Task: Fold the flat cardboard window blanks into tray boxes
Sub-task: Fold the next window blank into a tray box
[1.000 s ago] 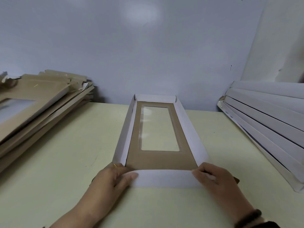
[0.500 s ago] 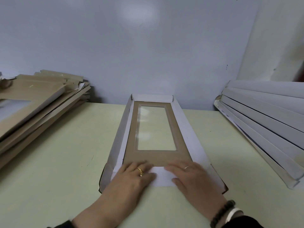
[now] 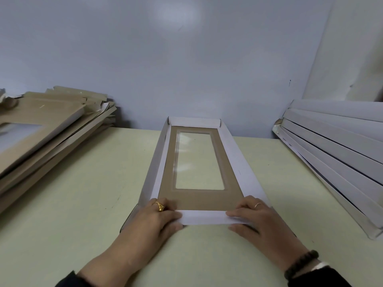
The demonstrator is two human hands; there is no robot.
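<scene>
A long cardboard window blank lies lengthwise on the table, brown inside with a clear window. Its white side walls and far end wall stand up. The white near end flap is folded over the near edge. My left hand holds the flap's left corner, fingers on top and thumb on the near side. At the right corner my right hand pinches it the same way.
A slanting stack of flat brown blanks fills the left of the pale green table. Several white folded trays lean in a row on the right. A grey wall stands close behind.
Both hands slid apart from the middle of the near flap to its two corners. The white strip between them is now uncovered.
</scene>
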